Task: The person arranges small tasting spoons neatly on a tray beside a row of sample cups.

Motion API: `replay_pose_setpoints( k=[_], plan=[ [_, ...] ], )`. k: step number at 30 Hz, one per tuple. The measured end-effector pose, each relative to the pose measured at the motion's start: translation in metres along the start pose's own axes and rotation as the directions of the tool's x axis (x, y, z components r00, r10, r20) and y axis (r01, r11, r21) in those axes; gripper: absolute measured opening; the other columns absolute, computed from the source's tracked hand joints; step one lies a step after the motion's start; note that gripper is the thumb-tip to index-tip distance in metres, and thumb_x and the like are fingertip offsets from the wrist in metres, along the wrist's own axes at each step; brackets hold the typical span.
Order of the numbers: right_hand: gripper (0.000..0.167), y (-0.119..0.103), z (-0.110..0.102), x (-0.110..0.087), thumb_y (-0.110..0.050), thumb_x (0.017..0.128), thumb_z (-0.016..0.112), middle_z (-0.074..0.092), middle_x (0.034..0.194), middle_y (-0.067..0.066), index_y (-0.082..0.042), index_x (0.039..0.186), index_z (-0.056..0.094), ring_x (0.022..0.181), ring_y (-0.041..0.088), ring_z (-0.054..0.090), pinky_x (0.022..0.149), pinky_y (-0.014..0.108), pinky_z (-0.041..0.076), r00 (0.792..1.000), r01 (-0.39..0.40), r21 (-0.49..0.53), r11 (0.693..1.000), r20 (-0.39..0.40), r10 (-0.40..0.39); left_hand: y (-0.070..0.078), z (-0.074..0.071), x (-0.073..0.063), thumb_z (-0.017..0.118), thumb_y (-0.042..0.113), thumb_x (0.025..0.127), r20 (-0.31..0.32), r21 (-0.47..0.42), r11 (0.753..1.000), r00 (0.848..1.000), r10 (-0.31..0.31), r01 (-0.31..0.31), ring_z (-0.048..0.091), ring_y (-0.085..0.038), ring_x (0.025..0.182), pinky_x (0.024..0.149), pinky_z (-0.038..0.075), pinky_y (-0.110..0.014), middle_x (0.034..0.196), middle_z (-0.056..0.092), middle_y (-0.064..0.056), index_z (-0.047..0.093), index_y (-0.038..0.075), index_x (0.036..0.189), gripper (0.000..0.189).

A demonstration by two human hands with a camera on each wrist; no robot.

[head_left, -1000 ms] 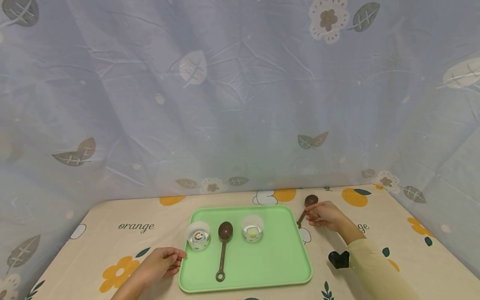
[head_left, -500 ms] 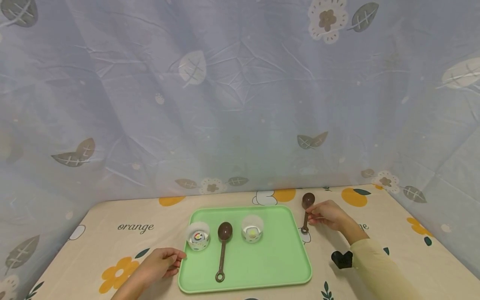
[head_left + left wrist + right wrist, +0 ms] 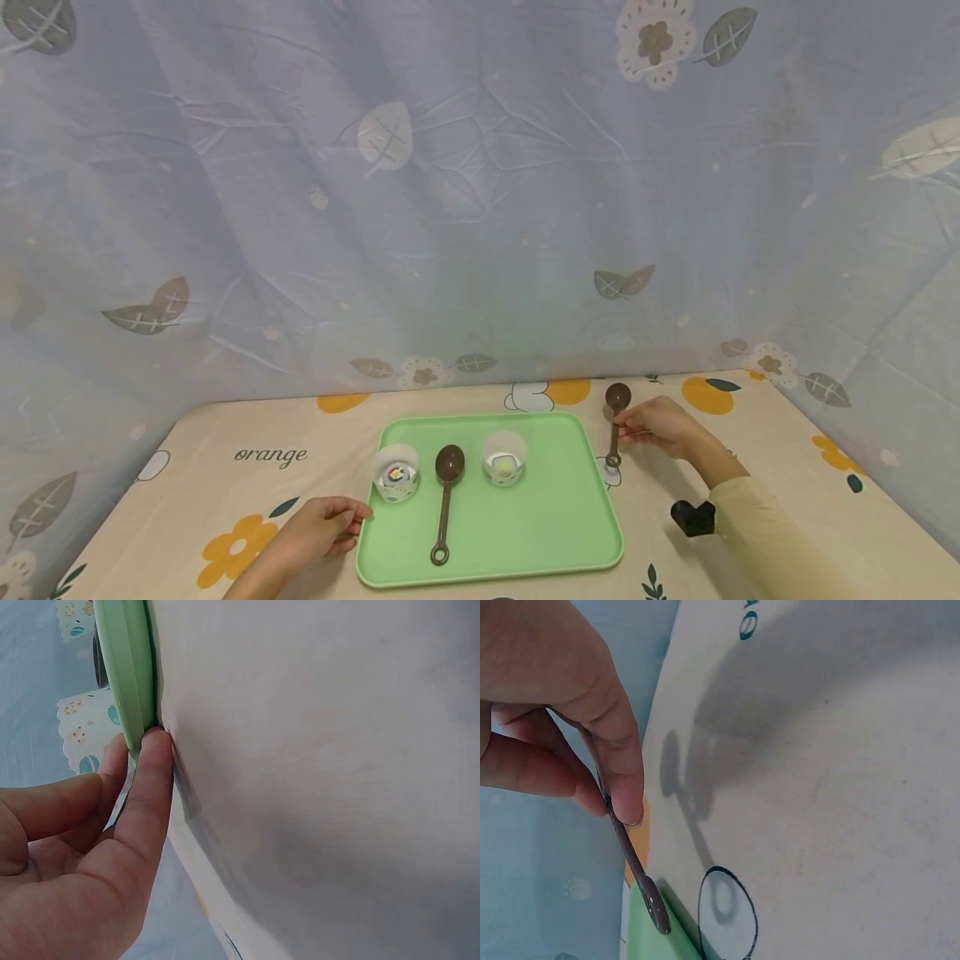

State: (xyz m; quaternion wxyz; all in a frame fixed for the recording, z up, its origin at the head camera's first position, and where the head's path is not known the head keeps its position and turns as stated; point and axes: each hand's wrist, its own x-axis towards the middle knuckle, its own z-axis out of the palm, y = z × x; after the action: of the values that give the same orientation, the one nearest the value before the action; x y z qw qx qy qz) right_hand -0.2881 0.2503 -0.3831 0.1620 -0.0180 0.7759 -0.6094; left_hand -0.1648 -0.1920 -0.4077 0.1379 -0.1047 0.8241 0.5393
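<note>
My right hand [image 3: 660, 429] pinches the handle of a brown spoon [image 3: 617, 396] beyond the tray's right edge. The bowl points away from me, and a ring ends the handle. In the right wrist view the handle [image 3: 626, 844] stands apart from its shadow, above the cloth. My left hand [image 3: 318, 533] touches the left rim of a light green tray [image 3: 555, 533] with fairly straight fingertips. On the tray lie a second brown spoon [image 3: 447, 500], a small patterned cup [image 3: 396, 483] at the left, and a similar cup [image 3: 504, 468] right of the spoon.
A beige tablecloth [image 3: 187, 475] printed with oranges and leaves lies under the tray. Behind it hangs a pale blue curtain [image 3: 480, 250] with leaf prints. A black heart-shaped piece [image 3: 693, 518] shows beside the right sleeve [image 3: 772, 533].
The spoon in my right hand has turned from a slant to nearly straight away from me. My right forearm has shifted slightly right. The left hand and the tray have stayed put.
</note>
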Motion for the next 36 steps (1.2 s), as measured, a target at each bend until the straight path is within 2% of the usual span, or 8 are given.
replay_pose_setpoints(
  k=[7, 23, 31, 36],
  plan=[
    [0.029, -0.006, 0.0, -0.003, 0.009, 0.088, 0.041, 0.063, 0.084, 0.014, 0.027, 0.11, 0.046, 0.071, 0.016, 0.062, 0.074, 0.032, 0.052, 0.998, 0.032, 0.01, 0.999, 0.048, -0.032, 0.0, 0.0, 0.001, 0.033, -0.004, 0.095, 0.001, 0.007, 1.0, 1.0, -0.006, 0.006, 0.049, -0.015, 0.069, 0.063, 0.047, -0.026, 0.078, 0.054, -0.009, 0.06, -0.01, 0.098, 0.027],
    [0.028, -0.015, 0.013, -0.013, 0.011, 0.086, 0.042, 0.064, 0.087, 0.015, 0.027, 0.108, 0.049, 0.073, 0.017, 0.063, 0.074, 0.031, 0.052, 0.986, 0.073, -0.002, 0.997, 0.15, -0.072, 0.001, 0.0, 0.002, 0.034, -0.003, 0.096, 0.012, 0.013, 1.0, 1.0, -0.018, 0.017, 0.05, -0.015, 0.07, 0.065, 0.048, -0.027, 0.079, 0.054, -0.009, 0.059, -0.01, 0.1, 0.027],
    [0.027, -0.017, 0.024, -0.017, 0.011, 0.087, 0.042, 0.061, 0.099, 0.026, 0.027, 0.107, 0.05, 0.075, 0.018, 0.063, 0.075, 0.033, 0.052, 0.976, 0.086, -0.012, 0.996, 0.203, -0.082, 0.001, 0.0, 0.001, 0.034, -0.003, 0.095, 0.01, 0.008, 1.0, 1.0, -0.016, 0.016, 0.05, -0.015, 0.07, 0.065, 0.048, -0.028, 0.079, 0.054, -0.009, 0.059, -0.01, 0.099, 0.027],
    [0.026, -0.016, 0.03, -0.019, 0.011, 0.086, 0.043, 0.06, 0.099, 0.027, 0.027, 0.106, 0.05, 0.076, 0.018, 0.063, 0.075, 0.033, 0.052, 0.969, 0.091, -0.014, 0.996, 0.232, -0.085, 0.001, 0.0, -0.001, 0.034, -0.003, 0.095, -0.001, 0.012, 1.0, 1.0, -0.003, 0.003, 0.05, -0.015, 0.069, 0.063, 0.047, -0.027, 0.079, 0.054, -0.008, 0.059, -0.01, 0.098, 0.026]
  ],
)
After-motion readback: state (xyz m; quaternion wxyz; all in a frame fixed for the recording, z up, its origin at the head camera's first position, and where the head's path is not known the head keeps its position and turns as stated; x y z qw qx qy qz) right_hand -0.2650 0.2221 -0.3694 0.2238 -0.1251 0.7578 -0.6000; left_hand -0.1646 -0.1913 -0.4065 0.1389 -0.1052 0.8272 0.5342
